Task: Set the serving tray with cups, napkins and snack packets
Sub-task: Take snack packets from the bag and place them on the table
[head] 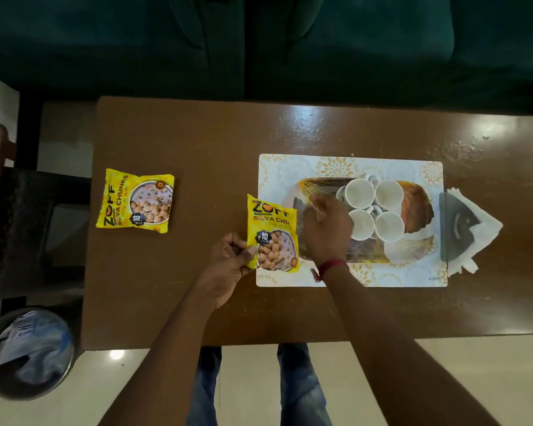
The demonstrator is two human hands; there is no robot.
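Observation:
A patterned serving tray lies on a white floral placemat at the table's right. Several white cups stand clustered on the tray. My left hand pinches the lower left corner of a yellow soya chunks packet, held over the tray's left edge. My right hand hovers over the tray's left part beside the cups, blurred, its fingers partly hidden. A second yellow packet lies flat at the table's left. White napkins in a dark holder sit right of the placemat.
The brown table stands before a dark green sofa. A dark stool is at the left, and a round bin with plastic inside sits on the floor at lower left.

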